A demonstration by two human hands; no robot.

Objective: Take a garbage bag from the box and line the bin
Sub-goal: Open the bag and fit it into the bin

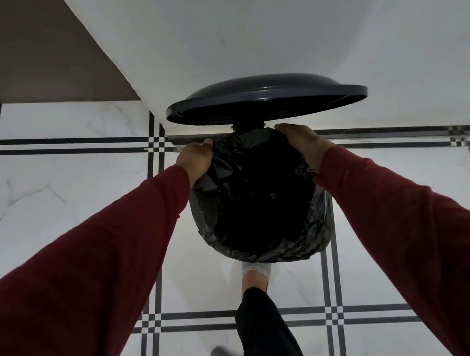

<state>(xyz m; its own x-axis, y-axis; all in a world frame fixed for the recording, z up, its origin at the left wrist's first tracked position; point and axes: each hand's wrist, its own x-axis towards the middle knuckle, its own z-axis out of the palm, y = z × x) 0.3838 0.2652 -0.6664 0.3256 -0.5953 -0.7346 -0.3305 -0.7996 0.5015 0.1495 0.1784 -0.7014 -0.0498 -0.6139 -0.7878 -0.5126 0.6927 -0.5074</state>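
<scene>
Bag (pixel 257 201) is thin, crinkly black film, light and floppy and easy to tear I'd guess, so hold it by the folded-over edge, which is draped over the rim of the bin with the lid (pixel 264 98) up. Left hand (pixel 196 158) and right hand (pixel 303 142) each have fingers curled over that edge on opposite sides near the hinge. Count: one bag, one lid, two hands, one socked foot (pixel 256 276) at the front; no box showing.
</scene>
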